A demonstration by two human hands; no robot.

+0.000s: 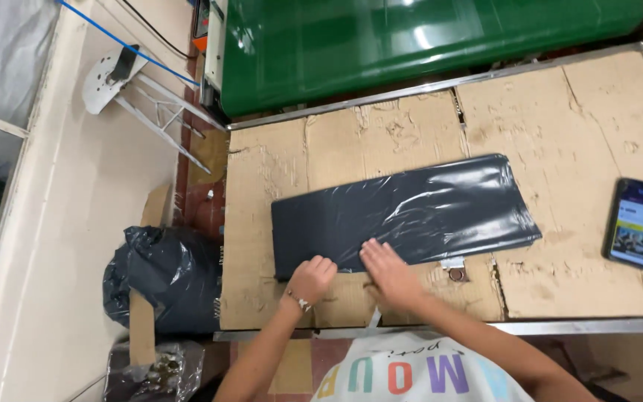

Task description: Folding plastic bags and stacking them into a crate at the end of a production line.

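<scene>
One dark plastic-wrapped flat package [403,216] is lying across the middle of the cardboard-covered counter [582,119], and both hands are resting on its near edge. The left hand [311,278] is pressing down with fingers curled together at the package's near-left corner, while the right hand [388,269] is lying flat just beside it, fingers extended and close together. One phone [640,223] with a lit screen is sitting well apart at the counter's right, and one black bag [164,277] is standing on the floor at the left.

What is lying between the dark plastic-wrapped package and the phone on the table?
In the head view, nothing lies between the dark package and the phone; that stretch is bare brown cardboard covering the table.
</scene>
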